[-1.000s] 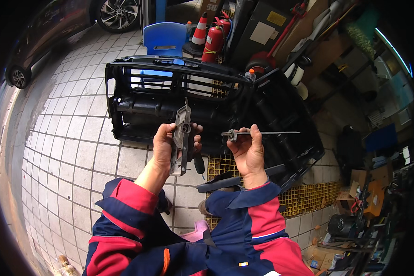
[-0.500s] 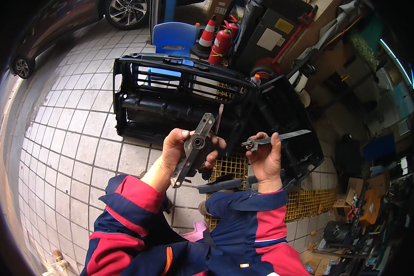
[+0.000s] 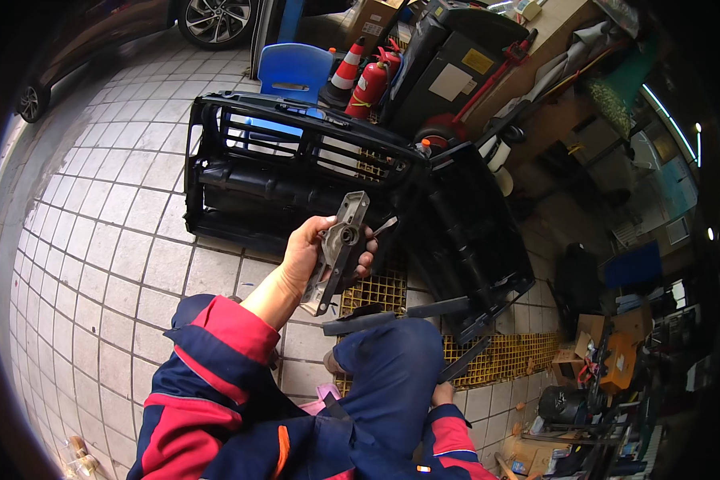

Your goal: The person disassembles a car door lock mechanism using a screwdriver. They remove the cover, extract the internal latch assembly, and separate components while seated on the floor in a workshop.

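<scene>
In front of me my left hand [image 3: 312, 254] is closed around a grey metal bracket [image 3: 336, 254], long and narrow, with a round ring at its middle. It is held tilted, its upper end leaning to the right. Beside the fingertips a thin pointed strip [image 3: 386, 226] sticks out; whether it belongs to the bracket I cannot tell. My right hand [image 3: 442, 394] is low beside my right knee, its fingers mostly hidden. Just past it, at floor level, is a dark flat slat [image 3: 465, 358]; contact between them is unclear.
A large black plastic frame [image 3: 252, 180] with open slats lies ahead, a black panel [image 3: 472, 232] beside it. Dark strips [image 3: 358, 323] lie by a yellow floor grating [image 3: 386, 291]. Farther off are a blue chair [image 3: 294, 74], a traffic cone [image 3: 346, 70], fire extinguishers [image 3: 366, 90] and a car [image 3: 96, 36].
My right hand, which held a grey slat beside the bracket, has dropped down beside my right knee. My left hand still grips the bracket. The view has shifted slightly.
</scene>
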`<state>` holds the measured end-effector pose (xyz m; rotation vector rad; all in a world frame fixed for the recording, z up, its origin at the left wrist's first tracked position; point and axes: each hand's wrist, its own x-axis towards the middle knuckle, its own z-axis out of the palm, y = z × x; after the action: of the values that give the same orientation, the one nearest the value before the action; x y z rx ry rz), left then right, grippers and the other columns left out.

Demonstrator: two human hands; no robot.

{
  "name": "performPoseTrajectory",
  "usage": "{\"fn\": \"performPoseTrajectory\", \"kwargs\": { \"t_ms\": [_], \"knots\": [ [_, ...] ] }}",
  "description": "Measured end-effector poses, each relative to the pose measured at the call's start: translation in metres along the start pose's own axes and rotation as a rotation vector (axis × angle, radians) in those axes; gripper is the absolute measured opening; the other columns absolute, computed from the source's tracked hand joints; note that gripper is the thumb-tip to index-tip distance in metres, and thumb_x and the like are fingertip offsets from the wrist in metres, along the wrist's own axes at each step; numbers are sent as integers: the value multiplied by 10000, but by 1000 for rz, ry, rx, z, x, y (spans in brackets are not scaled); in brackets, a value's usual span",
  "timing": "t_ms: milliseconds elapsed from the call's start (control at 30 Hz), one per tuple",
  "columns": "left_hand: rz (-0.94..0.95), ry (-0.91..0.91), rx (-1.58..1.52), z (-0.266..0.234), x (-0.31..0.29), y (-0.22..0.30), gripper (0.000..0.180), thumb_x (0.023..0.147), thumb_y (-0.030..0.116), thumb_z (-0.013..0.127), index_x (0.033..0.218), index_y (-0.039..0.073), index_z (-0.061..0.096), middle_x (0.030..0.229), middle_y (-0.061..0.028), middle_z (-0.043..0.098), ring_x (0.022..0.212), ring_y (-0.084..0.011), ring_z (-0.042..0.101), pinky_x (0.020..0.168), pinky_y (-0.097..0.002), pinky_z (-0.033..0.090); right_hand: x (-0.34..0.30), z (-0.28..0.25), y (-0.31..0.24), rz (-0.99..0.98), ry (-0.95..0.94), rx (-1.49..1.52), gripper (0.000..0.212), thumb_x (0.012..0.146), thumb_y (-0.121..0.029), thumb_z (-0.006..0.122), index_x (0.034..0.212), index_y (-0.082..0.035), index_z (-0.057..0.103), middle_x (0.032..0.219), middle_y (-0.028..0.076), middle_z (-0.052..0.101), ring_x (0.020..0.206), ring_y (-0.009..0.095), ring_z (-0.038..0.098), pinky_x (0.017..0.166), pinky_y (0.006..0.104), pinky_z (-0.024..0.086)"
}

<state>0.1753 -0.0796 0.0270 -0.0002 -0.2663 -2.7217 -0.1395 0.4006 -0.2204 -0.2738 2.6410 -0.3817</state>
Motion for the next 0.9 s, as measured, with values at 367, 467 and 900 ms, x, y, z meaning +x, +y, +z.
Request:
{"fn": "performPoseTrajectory", "kwargs": {
  "t_ms": [367, 467, 900],
  "knots": [
    [-56, 2, 40, 8, 5, -18, 616, 970, 462, 498, 1271, -58, 635, 1177, -226, 660, 909, -295, 676, 840, -416, 554, 0, 74, 111, -84, -197, -73, 467, 964, -408, 644, 1197, -20, 762, 1173, 277, 758, 1179, 453, 704, 948, 530, 550],
    [-54, 11, 56, 9, 5, -19, 613, 971, 454, 486, 1272, -58, 638, 1180, -222, 671, 921, -294, 687, 834, -417, 564, 3, 50, 75, -146, -92, -41, 473, 966, -414, 644, 1195, -17, 761, 1167, 276, 760, 1173, 454, 706, 947, 532, 550],
    [135, 290, 424, -4, 9, -21, 525, 1063, 440, 451, 1140, 3, 732, 898, -137, 775, 799, -258, 739, 787, -384, 603, 4, 42, 31, 69, -120, -13, 450, 958, -379, 686, 1171, 10, 762, 1136, 291, 761, 1115, 455, 726, 939, 495, 563]
  ]
}}
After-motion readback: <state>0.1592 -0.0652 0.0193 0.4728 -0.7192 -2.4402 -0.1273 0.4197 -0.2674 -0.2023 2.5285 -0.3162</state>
